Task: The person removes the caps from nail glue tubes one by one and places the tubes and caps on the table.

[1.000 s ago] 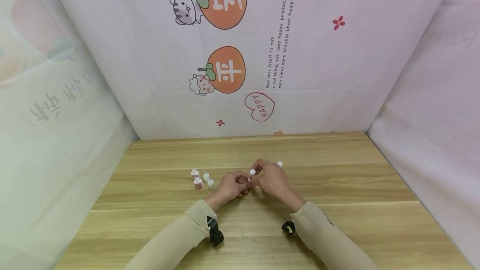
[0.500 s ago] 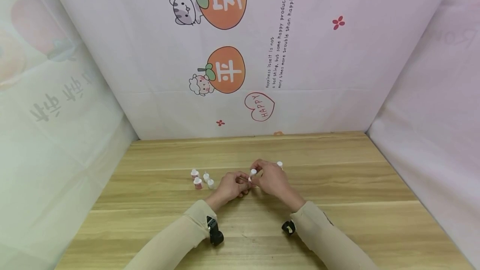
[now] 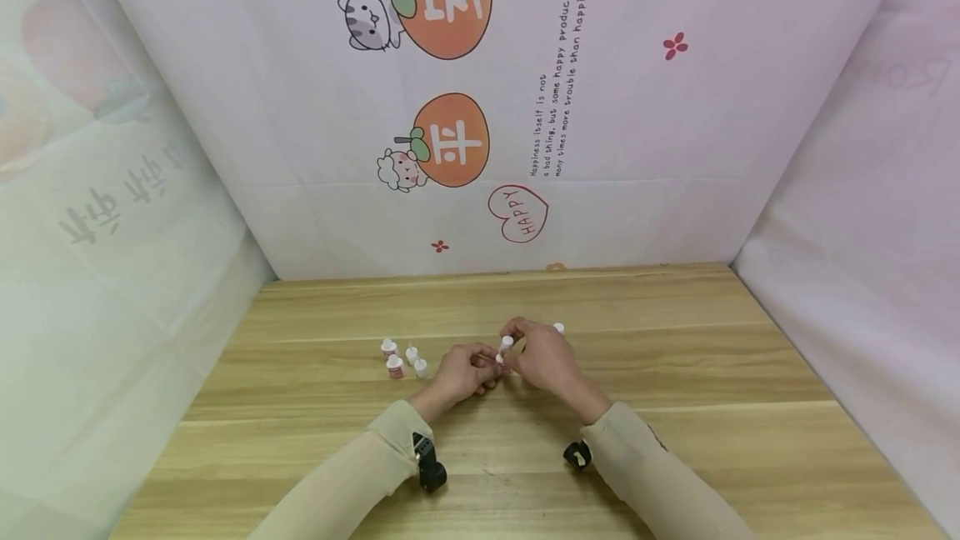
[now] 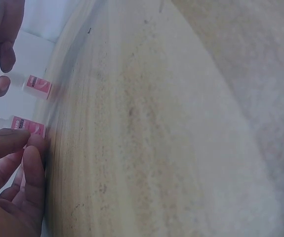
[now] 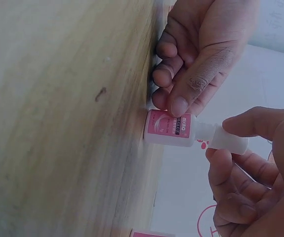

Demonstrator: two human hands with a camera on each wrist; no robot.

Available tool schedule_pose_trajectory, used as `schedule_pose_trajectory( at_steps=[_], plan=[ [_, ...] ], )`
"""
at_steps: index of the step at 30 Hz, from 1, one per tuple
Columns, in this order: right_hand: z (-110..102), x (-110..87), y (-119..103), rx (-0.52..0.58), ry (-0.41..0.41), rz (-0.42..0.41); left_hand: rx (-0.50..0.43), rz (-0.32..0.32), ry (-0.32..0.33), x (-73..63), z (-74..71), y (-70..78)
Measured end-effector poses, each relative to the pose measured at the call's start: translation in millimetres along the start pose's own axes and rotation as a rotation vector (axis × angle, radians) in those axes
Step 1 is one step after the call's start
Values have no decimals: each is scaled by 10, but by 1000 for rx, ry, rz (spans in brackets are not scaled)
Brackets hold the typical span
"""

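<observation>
A small white glue bottle (image 5: 170, 128) with a pink label stands on the wooden table (image 3: 480, 440) between my hands. My left hand (image 3: 459, 372) pinches its body low down, with the thumb against the label. In the right wrist view, my right hand (image 5: 260, 173) holds the white cap (image 5: 230, 140) between thumb and fingers, at the bottle's neck. Just beyond my right hand stands another glue bottle (image 4: 37, 86), mostly hidden by that hand in the head view.
Left of my hands stand two glue bottles (image 3: 395, 367) with white tops. Beside them are two small white pieces (image 3: 421, 367), each with a thin tip pointing up. A printed cloth wall (image 3: 615, 190) rises behind the table, with cloth on both sides too.
The cap in my right fingers has tilted and shifted very slightly to the right. Both hands otherwise keep their places, and the other bottles stand where they were.
</observation>
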State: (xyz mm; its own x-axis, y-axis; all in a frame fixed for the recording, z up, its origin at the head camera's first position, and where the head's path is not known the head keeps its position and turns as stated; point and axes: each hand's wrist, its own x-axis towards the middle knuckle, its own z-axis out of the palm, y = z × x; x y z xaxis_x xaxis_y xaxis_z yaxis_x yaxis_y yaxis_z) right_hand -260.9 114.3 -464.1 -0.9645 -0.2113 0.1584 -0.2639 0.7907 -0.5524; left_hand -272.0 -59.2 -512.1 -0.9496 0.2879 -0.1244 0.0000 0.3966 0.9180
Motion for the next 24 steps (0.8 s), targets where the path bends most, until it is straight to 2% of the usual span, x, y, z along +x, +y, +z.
schedule_pose_trajectory(
  at_steps=[11, 24],
  plan=[
    [0, 10, -9, 2, -8, -3, 0, 1, -8, -3, -5, -5],
    [-83, 8, -34, -16, 46, -57, -8, 0, -11, -15, -12, 4]
  ],
)
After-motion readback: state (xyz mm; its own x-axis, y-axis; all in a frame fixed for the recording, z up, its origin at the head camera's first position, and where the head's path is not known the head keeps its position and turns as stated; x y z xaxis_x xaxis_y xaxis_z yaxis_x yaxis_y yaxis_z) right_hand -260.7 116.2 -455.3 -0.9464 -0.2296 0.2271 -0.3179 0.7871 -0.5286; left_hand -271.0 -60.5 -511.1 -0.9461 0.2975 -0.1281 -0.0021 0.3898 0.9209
